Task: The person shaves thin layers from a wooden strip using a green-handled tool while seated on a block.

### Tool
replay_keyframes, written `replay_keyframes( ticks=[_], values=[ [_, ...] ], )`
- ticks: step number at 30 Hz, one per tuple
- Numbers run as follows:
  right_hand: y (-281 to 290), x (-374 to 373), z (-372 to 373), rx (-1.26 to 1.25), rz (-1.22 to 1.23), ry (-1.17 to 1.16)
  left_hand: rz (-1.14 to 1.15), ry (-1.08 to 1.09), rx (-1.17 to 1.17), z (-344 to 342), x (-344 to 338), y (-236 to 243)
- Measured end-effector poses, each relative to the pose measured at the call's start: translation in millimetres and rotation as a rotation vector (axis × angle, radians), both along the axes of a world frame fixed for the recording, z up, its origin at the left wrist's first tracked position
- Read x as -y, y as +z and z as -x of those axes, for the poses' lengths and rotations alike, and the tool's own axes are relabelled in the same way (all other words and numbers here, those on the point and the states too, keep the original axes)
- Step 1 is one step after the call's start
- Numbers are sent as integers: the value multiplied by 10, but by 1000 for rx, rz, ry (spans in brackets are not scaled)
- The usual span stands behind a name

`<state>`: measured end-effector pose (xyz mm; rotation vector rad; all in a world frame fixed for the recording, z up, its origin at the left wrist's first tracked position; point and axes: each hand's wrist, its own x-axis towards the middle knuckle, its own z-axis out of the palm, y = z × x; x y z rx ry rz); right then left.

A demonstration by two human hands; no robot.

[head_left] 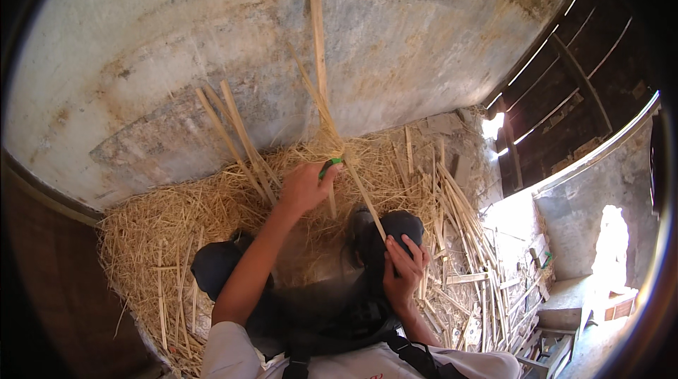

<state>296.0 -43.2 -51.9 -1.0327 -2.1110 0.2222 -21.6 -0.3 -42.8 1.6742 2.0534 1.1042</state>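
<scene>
My left hand (308,185) is closed around a small green-handled tool (330,166), knife-like in shape; its blade cannot be made out. It meets a thin bamboo strip (367,197), which slants from my right knee up toward the wall. My right hand (405,266) grips the strip's near end against that knee, fingers wrapped over it. Curled pale shavings (326,128) bunch at the strip just beyond the tool.
A stained wall (233,47) rises in front, with a wooden slat (317,33) and several bamboo strips (236,125) leaning on it. Shavings (162,220) cover the floor around my legs. More strips (484,259) lie piled at right. A wooden stool (554,354) stands at lower right.
</scene>
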Motion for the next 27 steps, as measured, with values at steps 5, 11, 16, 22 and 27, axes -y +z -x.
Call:
replay_keyframes(
  ticks=[5, 11, 16, 22, 27],
  values=[
    [-48, -16, -30, 32, -32, -15, -4, -122, -97, -141, 89, 110],
    [-37, -11, -21, 14, -7, 3, -3, -73, -77, 51, -26, 63],
    [-44, -15, -21, 23, -18, -11, 74, -143, -89, -64, 30, 177],
    [-23, 12, -14, 21, -11, 17, -157, -98, -152, -236, 167, -117],
    [-33, -6, -20, 35, 0, 25, -28, -17, -84, 28, 4, 134]
  ],
)
